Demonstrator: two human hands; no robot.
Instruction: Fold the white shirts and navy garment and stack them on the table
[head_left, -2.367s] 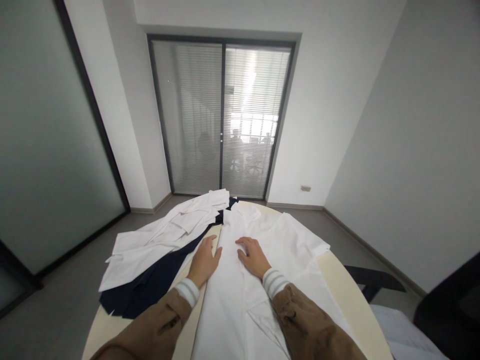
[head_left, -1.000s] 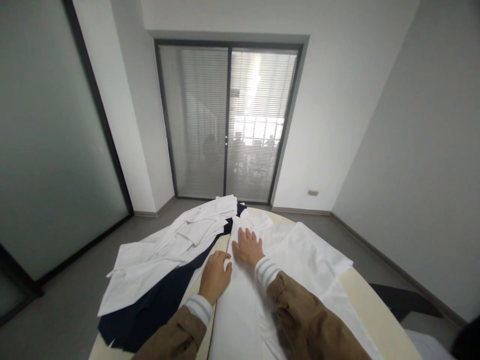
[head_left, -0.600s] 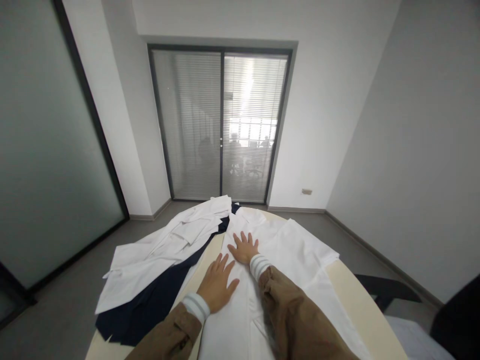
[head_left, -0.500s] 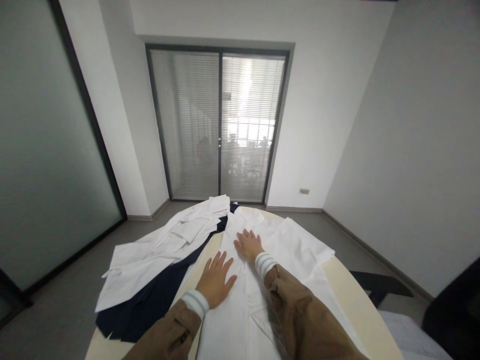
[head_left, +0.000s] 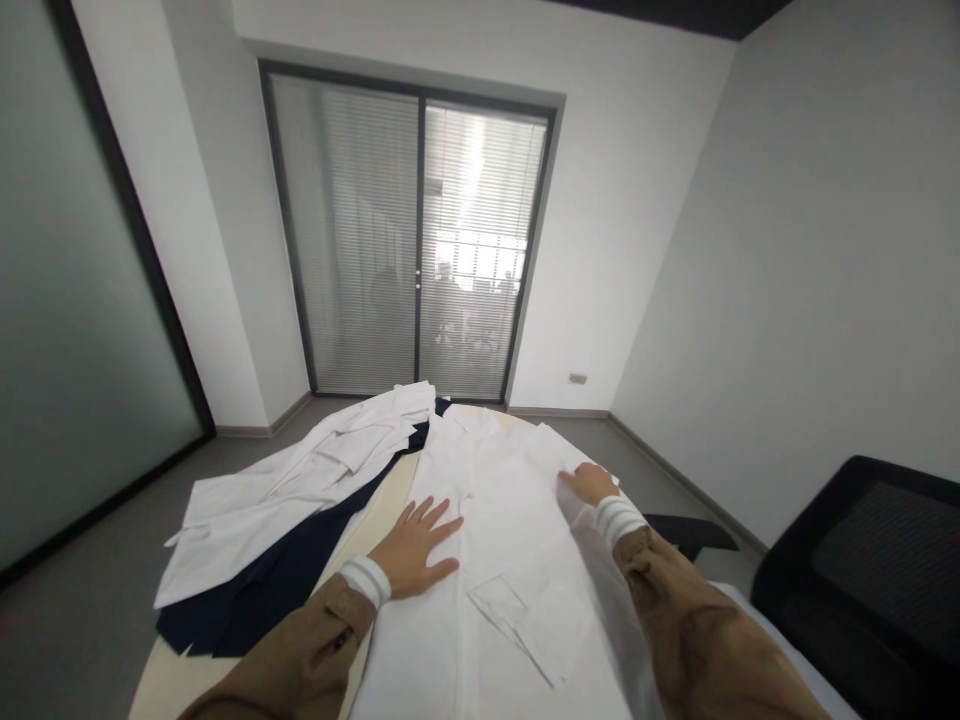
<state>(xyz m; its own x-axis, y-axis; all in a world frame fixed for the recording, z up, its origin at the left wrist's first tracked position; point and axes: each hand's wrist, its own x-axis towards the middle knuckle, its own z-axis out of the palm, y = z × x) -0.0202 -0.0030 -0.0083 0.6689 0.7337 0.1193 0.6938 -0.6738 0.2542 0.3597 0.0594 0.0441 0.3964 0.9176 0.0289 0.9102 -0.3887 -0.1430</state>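
Observation:
A white coat with a front placket and a patch pocket lies spread on the table. My left hand rests flat on its left front, fingers spread and holding nothing. Out at the sleeve on the right side is my right hand, its fingers bent over the cloth and partly hidden. Below that hand the coat's side falls in shaded folds. Left of the coat, another white garment is laid over dark navy clothing.
The cream table has a rounded far edge. A black mesh chair stands close on the right, with pale cloth beside it. Beyond the table are glass doors with blinds, and a frosted panel is at the left.
My right hand has moved right, from the coat's middle out to its sleeve, and its fingers have bent. My left hand stays flat on the coat. The view has turned slightly right.

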